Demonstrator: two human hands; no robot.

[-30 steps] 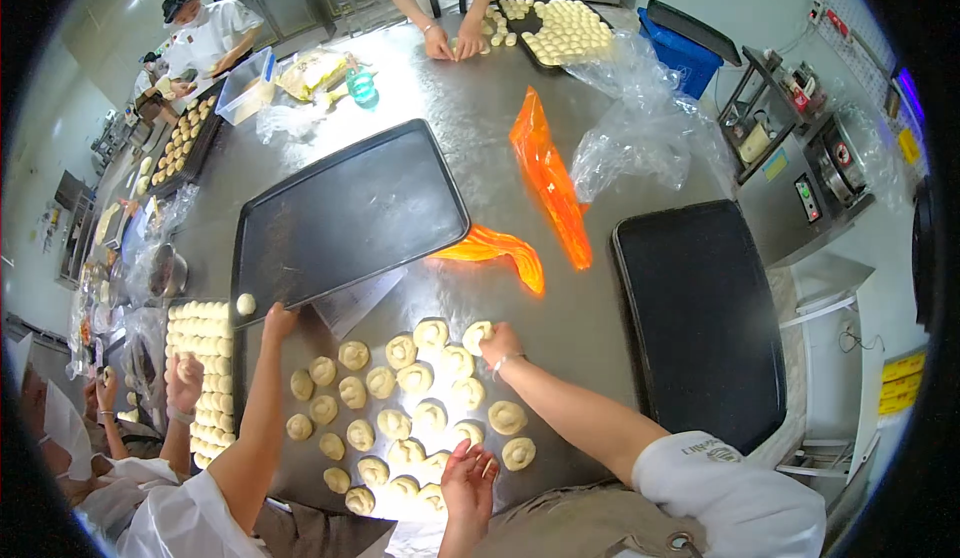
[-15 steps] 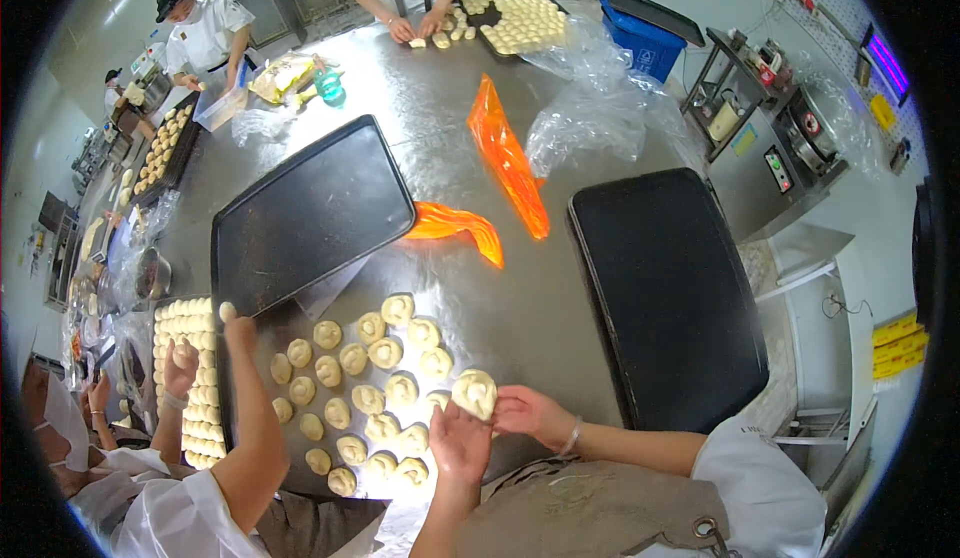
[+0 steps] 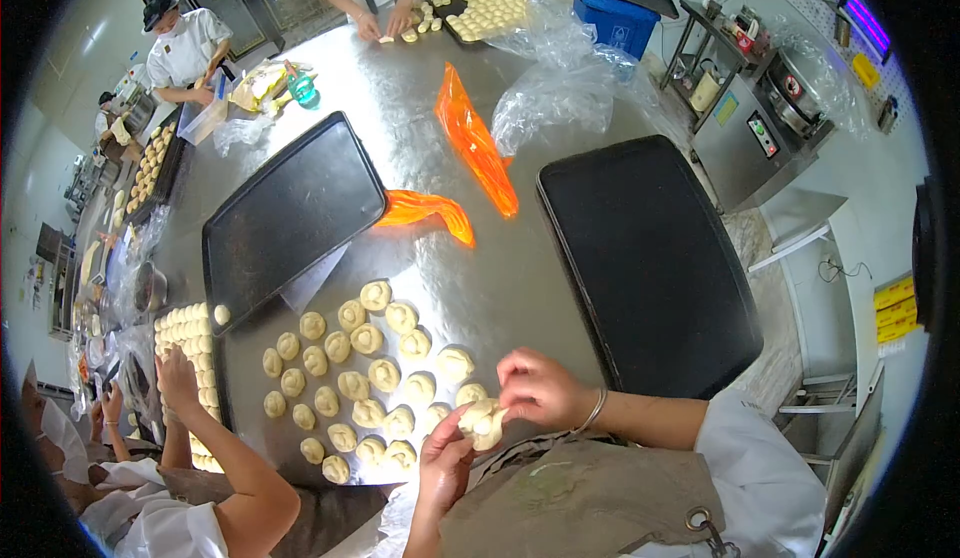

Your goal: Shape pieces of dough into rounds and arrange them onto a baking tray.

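Observation:
A soft, pale piece of dough [image 3: 484, 425] is between my two hands, just above the table's near edge. My left hand [image 3: 447, 466] curls under and around its left side, closed on it. My right hand [image 3: 543, 388] pinches the upper right edge of the same dough, with the fingers bent. Another flattened dough piece [image 3: 471, 394] lies right behind, partly hidden. Rows of shaped dough rounds [image 3: 384, 373] are spread on the metal table to the left of my hands.
Black baking trays [image 3: 650, 268] lie at right, another tray [image 3: 295, 218] at left. Orange plastic bags [image 3: 475, 143] and clear plastic sheeting [image 3: 565, 88] lie farther back. A co-worker's arm [image 3: 235, 463] is close on my left, beside a tray of dough balls [image 3: 190, 333].
My left hand has gone from palm up with fingers stretched to curled around dough. My right fingers have bent. The co-worker's hand has drawn back from the left tray, leaving a dough ball at its edge.

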